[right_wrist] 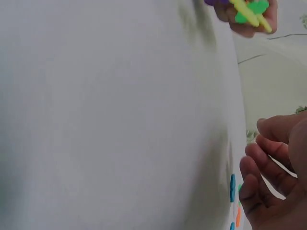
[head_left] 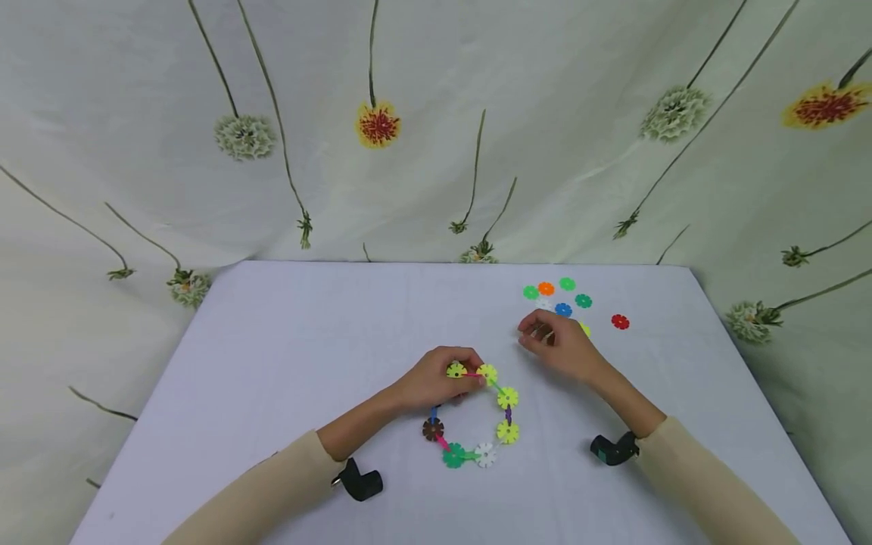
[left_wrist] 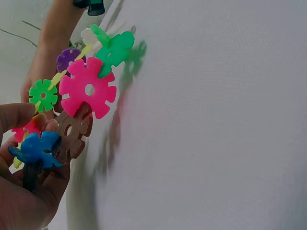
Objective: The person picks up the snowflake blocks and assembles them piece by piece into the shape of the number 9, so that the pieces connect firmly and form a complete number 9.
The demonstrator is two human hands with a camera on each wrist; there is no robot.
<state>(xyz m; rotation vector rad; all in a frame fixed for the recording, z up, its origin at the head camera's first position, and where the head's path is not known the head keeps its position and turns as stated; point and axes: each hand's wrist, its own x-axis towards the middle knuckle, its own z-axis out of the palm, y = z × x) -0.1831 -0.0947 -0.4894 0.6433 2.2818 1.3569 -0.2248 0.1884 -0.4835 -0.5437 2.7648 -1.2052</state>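
Note:
My left hand (head_left: 431, 381) grips one side of a ring of linked flower-shaped plastic discs (head_left: 507, 398), held up over the table. Yellow, white, green and brown discs face the head camera, joined by others seen edge-on. The left wrist view shows a pink disc (left_wrist: 74, 88), a brown disc (left_wrist: 81, 129) and a blue disc (left_wrist: 36, 149) by the fingers; part of the ring is hidden behind the hand. To the right, my right hand (head_left: 562, 344) hovers near the loose discs, fingers loosely bent and nothing between them in the right wrist view.
Loose flower discs lie at the back right, among them an orange disc (head_left: 546, 288), a blue disc (head_left: 563, 309) and, farther right, a red disc (head_left: 620, 322). A white cloth covers the table (head_left: 306, 318). Behind it hangs a flower-printed curtain (head_left: 422, 174).

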